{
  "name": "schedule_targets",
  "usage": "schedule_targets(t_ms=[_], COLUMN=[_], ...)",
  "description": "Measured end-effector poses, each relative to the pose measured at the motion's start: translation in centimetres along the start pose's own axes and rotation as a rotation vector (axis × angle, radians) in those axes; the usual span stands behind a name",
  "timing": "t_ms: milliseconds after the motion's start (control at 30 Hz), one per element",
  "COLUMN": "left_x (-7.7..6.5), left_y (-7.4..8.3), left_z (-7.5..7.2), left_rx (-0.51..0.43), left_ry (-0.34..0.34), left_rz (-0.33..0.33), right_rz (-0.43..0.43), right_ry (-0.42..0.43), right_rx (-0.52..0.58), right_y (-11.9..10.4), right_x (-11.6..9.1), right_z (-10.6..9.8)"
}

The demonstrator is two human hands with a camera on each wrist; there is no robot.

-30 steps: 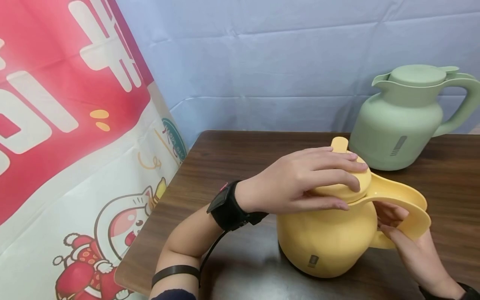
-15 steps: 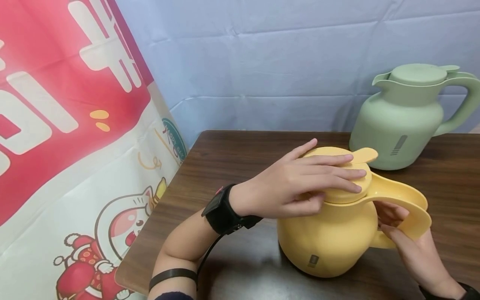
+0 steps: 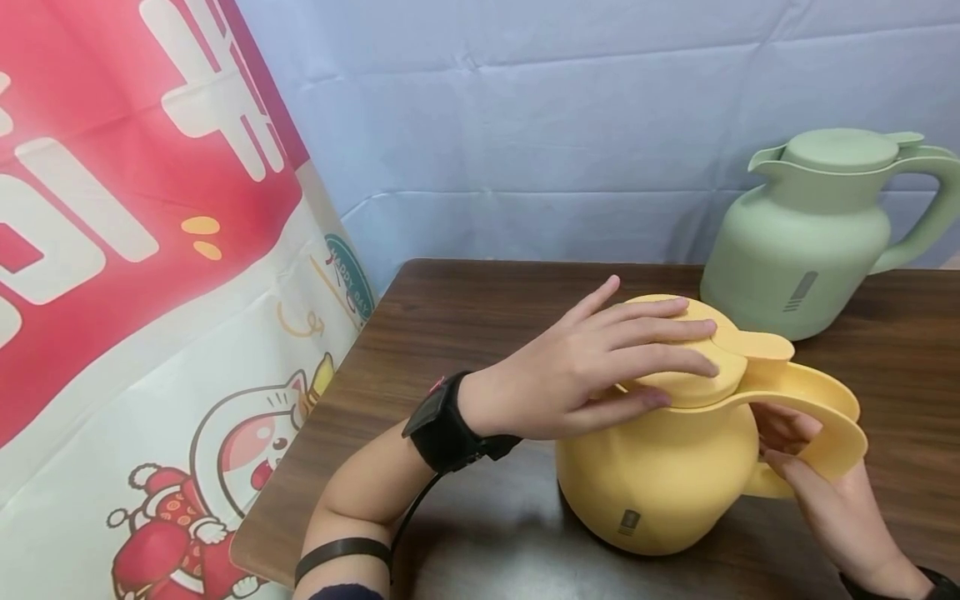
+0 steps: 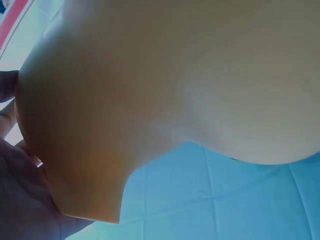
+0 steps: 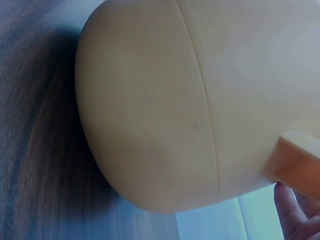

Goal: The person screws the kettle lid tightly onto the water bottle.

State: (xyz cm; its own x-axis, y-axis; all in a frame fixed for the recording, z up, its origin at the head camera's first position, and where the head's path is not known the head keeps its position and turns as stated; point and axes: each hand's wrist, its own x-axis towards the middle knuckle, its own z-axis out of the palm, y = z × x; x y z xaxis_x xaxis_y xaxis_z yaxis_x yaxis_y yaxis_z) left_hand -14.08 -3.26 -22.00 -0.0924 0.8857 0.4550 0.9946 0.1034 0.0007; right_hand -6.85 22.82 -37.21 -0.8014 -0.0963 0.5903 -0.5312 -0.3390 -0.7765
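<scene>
A yellow jug (image 3: pixel 652 492) stands upright on the table, its spout (image 4: pixel 95 195) showing in the left wrist view. My left hand (image 3: pixel 592 358) grips the jug's round lid (image 3: pixel 723 371), with fingers over the top and the thumb along its near edge. The little finger sticks up clear of it. From the lid, a flat tab (image 3: pixel 768 346) points right, above the root of the handle (image 3: pixel 828 417). My right hand (image 3: pixel 832 500) holds that handle, thumb on the near side and other fingers partly hidden behind it. In the right wrist view a fingertip touches the handle's lower end (image 5: pixel 302 165).
Behind the yellow jug, at the back right, stands a green jug (image 3: pixel 802 242) with its lid on. The dark wooden table (image 3: pixel 465 333) ends at the left before a printed red and white banner (image 3: pixel 247 350). A pale blue cloth (image 3: pixel 525 150) hangs behind.
The lid has turned, its tab swinging from the far side round to the right over the handle. My left hand loosened and took a fresh hold on the lid; my right hand stayed put.
</scene>
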Motion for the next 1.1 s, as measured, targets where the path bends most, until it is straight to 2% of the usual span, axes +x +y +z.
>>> schedule_targets(t_ms=[167, 267, 500, 633, 867, 967, 1100], left_x=[0.0, -0.2, -0.1, -0.2, -0.5, -0.8, -1.1], left_y=[-0.2, -0.3, -0.5, -0.5, -0.7, -1.2, -1.7], left_z=[-0.2, -0.2, 0.2, 0.3, 0.3, 0.3, 0.2], left_rx=[0.020, 0.022, -0.066, -0.105, -0.202, -0.263, -0.340], left_ry=[-0.046, -0.048, 0.031, 0.050, 0.110, 0.119, 0.089], left_rz=[-0.011, -0.013, 0.001, 0.007, 0.008, 0.004, -0.003], right_rz=[0.015, 0.025, 0.048, 0.060, 0.025, 0.020, 0.020], right_ry=[0.006, 0.011, 0.055, 0.079, 0.017, 0.005, 0.011], right_rx=[-0.011, -0.024, -0.050, -0.079, -0.017, 0.003, 0.004], right_y=[-0.1, 0.0, 0.2, 0.2, 0.1, 0.1, 0.1], right_x=[-0.1, -0.2, -0.5, -0.6, -0.3, -0.3, -0.3], right_z=[-0.1, -0.2, -0.6, -0.7, -0.2, -0.2, -0.1])
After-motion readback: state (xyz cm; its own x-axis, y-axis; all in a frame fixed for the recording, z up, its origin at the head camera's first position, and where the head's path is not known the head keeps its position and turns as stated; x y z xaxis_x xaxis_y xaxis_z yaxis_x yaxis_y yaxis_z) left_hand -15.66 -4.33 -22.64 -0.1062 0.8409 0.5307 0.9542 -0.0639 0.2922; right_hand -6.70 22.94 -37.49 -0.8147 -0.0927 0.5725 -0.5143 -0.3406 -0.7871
